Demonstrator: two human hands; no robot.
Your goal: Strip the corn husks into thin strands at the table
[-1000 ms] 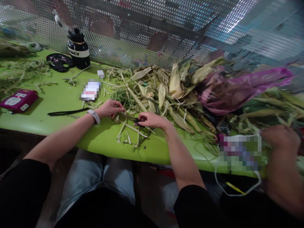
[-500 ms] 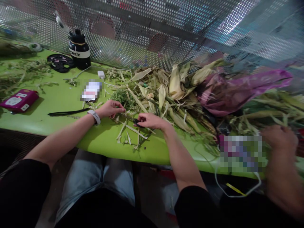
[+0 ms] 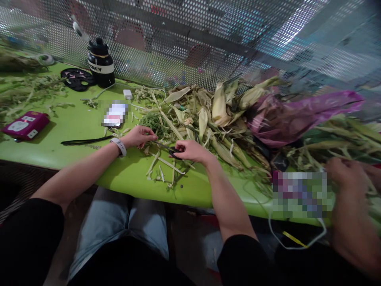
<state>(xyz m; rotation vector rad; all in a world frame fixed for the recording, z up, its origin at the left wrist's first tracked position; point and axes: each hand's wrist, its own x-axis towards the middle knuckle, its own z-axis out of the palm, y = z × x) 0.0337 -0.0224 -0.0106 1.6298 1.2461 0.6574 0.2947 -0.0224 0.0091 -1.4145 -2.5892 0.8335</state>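
**Close Quarters Between Blades and Fingertips at a Husk-Strewn Bench**

At the middle of the frame, a worker's right hand [image 3: 190, 151] curls closed around the black handles of a pair of scissors [image 3: 174, 152], while the left hand [image 3: 139, 137], thumb and finger drawn into a pinch, sits just left of the blades. Whatever lies in that pinch is too small to make out, and so is whether the blades are parted.

The steel points toward the left fingertips, and there lies the likeliest trouble: a slipped grip could put metal against skin. Pale husk strips [image 3: 171, 166] lie loose below the hands; a sweeping wrist might brush them over the front edge of the green tabletop [image 3: 125, 180], toward the lower middle. Beyond the hands, piled corn husks [image 3: 220, 107] and a tangle of green stems [image 3: 154, 123] crowd in and could snag the scissors on a far reach.

A perforated metal panel [image 3: 133, 35] walls off the top. At far right, a co-worker's hand [image 3: 345, 172] limits any wide elbow. The roomiest green stretch runs at left, between the purple socket box [image 3: 26, 126] and the phone [image 3: 115, 114], though a black strap [image 3: 86, 141] lies there beside the left wrist.
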